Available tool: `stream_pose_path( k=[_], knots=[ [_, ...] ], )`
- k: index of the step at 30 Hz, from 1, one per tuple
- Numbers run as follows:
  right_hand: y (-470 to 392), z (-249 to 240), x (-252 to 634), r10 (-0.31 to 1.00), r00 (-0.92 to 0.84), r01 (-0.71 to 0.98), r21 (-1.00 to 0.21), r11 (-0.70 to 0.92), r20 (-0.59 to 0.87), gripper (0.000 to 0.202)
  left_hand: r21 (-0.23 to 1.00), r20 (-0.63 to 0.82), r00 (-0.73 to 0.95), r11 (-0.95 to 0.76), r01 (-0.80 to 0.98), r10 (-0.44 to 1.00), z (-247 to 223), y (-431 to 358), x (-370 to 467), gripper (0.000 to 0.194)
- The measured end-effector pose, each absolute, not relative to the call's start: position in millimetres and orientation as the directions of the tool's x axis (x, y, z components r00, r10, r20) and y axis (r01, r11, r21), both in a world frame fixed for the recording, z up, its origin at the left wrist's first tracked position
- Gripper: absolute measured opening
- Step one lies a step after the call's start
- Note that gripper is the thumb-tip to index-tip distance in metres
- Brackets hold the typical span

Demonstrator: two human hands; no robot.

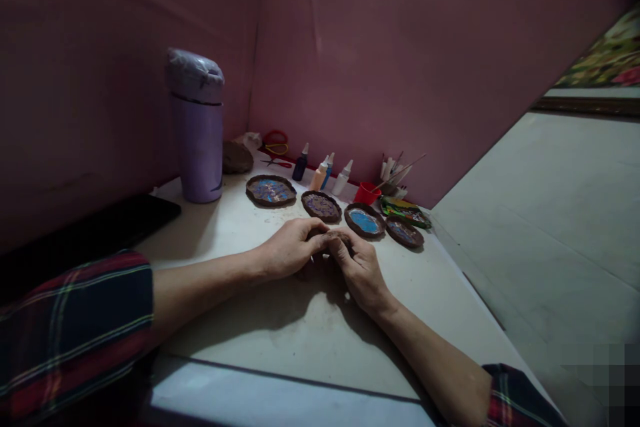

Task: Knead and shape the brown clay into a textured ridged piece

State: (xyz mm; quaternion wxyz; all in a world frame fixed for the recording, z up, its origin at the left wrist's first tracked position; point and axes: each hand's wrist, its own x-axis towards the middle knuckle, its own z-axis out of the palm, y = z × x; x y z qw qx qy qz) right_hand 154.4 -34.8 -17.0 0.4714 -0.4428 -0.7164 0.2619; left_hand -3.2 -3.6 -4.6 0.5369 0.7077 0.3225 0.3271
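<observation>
In the middle of the white table, my left hand point(293, 247) and my right hand point(357, 267) meet around a small lump of brown clay point(340, 236). Fingers of both hands are closed on it, thumbs on the near side, so most of the lump is hidden. Just beyond my hands lie several brown clay dishes with raised rims: one with blue and purple patches point(271, 191), one with purple patches point(321, 206), one filled with blue point(365, 221), and a darker one point(404, 232) at the right.
A tall lilac tumbler point(200, 147) stands back left, with a larger clay lump point(237, 157) behind it. Paint bottles point(319, 176), scissors point(276, 162) and a red cup point(367, 193) line the pink wall. A black flat object point(150, 214) lies at the left.
</observation>
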Motion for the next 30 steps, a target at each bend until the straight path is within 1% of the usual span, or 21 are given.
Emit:
stream_pose_path(
  k=[6, 11, 30],
  knots=[
    [-35.1, -17.1, 153.9, 0.884, -0.161, 0.388, -0.796, 0.466, 0.439, 0.027, 0.973, 0.104, 0.583, -0.205, 0.11, 0.805, -6.0, -2.3, -3.7, 0.036],
    [-35.7, -16.8, 153.8, 0.885, -0.162, 0.393, -0.795, 0.463, 0.436, 0.027, 0.97, 0.127, 0.585, -0.222, 0.093, 0.801, -6.3, -2.5, -3.5, 0.037],
    [-34.9, -18.1, 155.1, 0.883, -0.16, 0.404, -0.787, 0.467, 0.441, 0.027, 0.97, 0.127, 0.579, -0.222, 0.096, 0.805, -6.4, -2.5, -4.0, 0.036]
  ],
)
